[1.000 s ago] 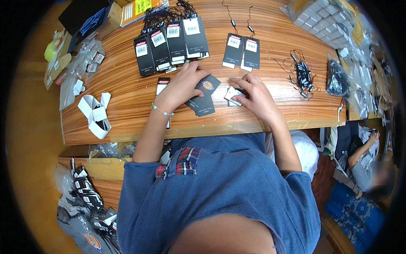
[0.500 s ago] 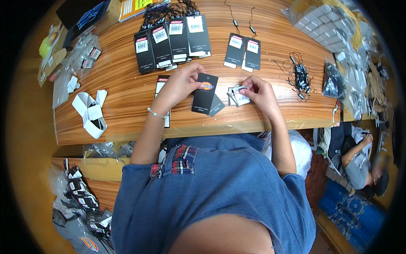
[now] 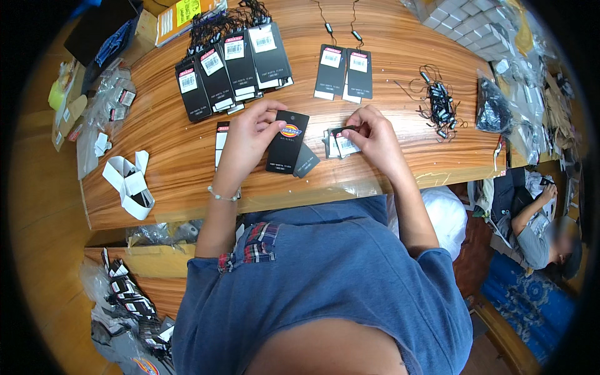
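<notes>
My left hand (image 3: 255, 130) pinches a black hang tag (image 3: 285, 147) with a coloured logo by its left edge, fingers closed. A smaller dark tag (image 3: 307, 161) shows from under its lower right. With thumb and fingers closed, my right hand (image 3: 376, 136) grips a small white label with a dark top edge (image 3: 347, 145). Other small labels (image 3: 329, 144) lie just left of it on the table. Partly hidden behind my left forearm is another black tag with white stickers (image 3: 221, 139).
Black stringed tags (image 3: 269, 56) lie fanned out at the far left. Two more tags (image 3: 329, 72) with strings lie far centre. Loose black strings (image 3: 440, 106) are heaped at right, near a bagged black bundle (image 3: 494, 106). A white strip (image 3: 117, 178) curls at left. Another person (image 3: 534, 228) sits far right.
The view has shifted, moving the table's things slightly left. The label in my right hand was tipped up and now lies flatter, its dark top edge showing. My left hand still holds the black tag.
</notes>
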The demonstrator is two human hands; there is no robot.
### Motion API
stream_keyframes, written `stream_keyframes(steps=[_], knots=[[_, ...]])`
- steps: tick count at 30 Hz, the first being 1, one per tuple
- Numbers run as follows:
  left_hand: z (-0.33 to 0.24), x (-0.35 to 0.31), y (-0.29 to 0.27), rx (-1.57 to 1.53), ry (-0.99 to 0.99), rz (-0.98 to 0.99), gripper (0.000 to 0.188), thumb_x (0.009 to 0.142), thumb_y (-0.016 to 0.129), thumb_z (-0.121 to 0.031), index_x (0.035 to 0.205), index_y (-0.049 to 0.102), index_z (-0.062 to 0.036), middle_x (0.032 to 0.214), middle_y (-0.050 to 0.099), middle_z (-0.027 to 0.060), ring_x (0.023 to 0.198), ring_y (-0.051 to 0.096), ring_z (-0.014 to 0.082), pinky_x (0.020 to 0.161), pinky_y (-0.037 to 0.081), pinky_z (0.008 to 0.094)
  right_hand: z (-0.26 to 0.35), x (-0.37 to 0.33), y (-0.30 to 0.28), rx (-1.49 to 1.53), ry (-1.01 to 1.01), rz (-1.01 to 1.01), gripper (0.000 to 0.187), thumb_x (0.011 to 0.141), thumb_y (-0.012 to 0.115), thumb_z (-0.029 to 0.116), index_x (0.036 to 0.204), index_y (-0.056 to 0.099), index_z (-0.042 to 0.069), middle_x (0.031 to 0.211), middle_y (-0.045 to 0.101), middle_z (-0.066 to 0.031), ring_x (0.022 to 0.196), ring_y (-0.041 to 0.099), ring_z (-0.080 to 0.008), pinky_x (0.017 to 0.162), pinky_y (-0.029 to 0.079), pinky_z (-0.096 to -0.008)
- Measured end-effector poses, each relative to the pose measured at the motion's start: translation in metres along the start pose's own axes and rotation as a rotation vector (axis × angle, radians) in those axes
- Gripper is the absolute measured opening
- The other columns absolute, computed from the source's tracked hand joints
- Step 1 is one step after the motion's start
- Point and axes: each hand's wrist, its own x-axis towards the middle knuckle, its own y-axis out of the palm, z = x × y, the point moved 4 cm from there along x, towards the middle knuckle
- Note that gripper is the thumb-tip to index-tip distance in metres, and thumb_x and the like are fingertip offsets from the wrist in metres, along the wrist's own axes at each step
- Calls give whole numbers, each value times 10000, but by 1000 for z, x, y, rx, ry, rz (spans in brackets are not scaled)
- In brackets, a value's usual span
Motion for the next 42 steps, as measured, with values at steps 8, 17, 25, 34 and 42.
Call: stream_keyframes(steps=[8, 17, 25, 34, 42], knots=[[-6, -6, 19, -152, -26, 29, 243, 791, 597, 21, 1027, 542, 21, 780, 618, 52, 710, 585, 64, 595, 455, 164, 16, -2, 0, 659, 260, 106, 130, 772, 648, 30, 811, 524, 37, 649, 524, 46, 549, 459, 6, 453, 356, -152], [-7, -2, 40, -329, 74, -66, 278, 778, 607, 49, 1048, 545, 23, 836, 628, 62, 763, 589, 72, 654, 470, 161, 11, 3, -48, 187, -21, -337, 161, 818, 621, 155, 920, 588, 36, 657, 528, 17, 591, 483, -52, 549, 395, -198], [-7, 12, 33, -444, 137, 32, 255, 810, 552, 55, 1064, 538, 35, 1004, 588, 103, 907, 577, 128, 797, 460, 216, -45, 33, -171, -524, 79, -552, 117, 772, 623, 134, 814, 626, 24, 728, 589, -91, 675, 548, -203, 631, 440, -306], [3, 13, 43, -559, -23, 171, 216, 802, 571, 41, 1017, 565, 17, 954, 611, 87, 877, 585, 121, 797, 464, 225, -75, 68, -175, -379, 141, -515, 141, 736, 669, 135, 763, 593, 20, 716, 588, -66, 693, 567, -181, 678, 441, -283], [-32, 32, 57, -648, 106, 209, 205, 820, 551, 4, 1025, 548, 12, 943, 614, 102, 885, 585, 141, 805, 467, 267, 6, 35, -176, 714, -282, -621, 183, 816, 546, 1, 996, 523, -22, 807, 604, -128, 730, 563, -151, 667, 452, -249]])
